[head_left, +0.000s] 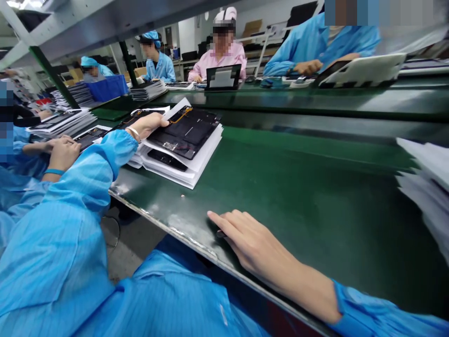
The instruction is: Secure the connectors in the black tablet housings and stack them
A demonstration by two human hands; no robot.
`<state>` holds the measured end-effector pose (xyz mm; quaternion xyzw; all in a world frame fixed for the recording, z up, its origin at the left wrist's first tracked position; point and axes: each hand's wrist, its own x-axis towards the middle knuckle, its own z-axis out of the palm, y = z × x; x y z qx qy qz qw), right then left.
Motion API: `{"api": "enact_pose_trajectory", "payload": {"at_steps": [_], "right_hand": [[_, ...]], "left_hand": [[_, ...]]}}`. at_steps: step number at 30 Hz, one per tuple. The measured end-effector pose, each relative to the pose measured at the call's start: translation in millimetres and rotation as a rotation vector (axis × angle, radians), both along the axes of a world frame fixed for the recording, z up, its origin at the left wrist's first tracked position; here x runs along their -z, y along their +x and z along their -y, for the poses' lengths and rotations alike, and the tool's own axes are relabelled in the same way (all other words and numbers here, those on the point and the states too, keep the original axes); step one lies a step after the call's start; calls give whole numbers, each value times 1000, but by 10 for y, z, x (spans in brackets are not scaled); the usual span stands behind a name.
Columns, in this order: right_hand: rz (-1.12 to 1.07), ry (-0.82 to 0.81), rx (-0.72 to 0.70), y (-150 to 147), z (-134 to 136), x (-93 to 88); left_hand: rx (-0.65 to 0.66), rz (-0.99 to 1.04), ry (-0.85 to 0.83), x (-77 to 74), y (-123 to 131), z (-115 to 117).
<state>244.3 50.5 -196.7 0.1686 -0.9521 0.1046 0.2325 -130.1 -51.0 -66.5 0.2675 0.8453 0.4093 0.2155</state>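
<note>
My left hand [149, 125] reaches forward and pinches the near-left edge of a black tablet panel [192, 133] and the white sheet there. An orange ribbon cable runs along the panel's upper part. Beneath it lies a stack of white sheets [206, 161], with another black part [167, 160] showing between the layers. My right hand [250, 236] rests on the green table near its front edge, index finger stretched out and the other fingers curled. A small dark tip [220, 234] shows under that hand; the rest of it is hidden.
The green bench [298, 187] runs across the view. White sheets [426, 173] are piled at the right. A co-worker's hands [65, 152] work on a panel at the left. Across the bench sit several people, a propped white panel [365, 70] and a blue bin [107, 88].
</note>
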Motion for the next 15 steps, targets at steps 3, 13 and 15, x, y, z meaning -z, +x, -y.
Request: {"api": "enact_pose_trajectory", "payload": {"at_steps": [3,13,15], "right_hand": [[32,-2,2,6,10,-20],[63,22,19,9,-16,-38],[42,67,28,42,21,-115]], "left_hand": [[-24,-82,-41,189,-31,11],[60,-691,45,231,225,215],[161,-827,114,257,461,336]]}}
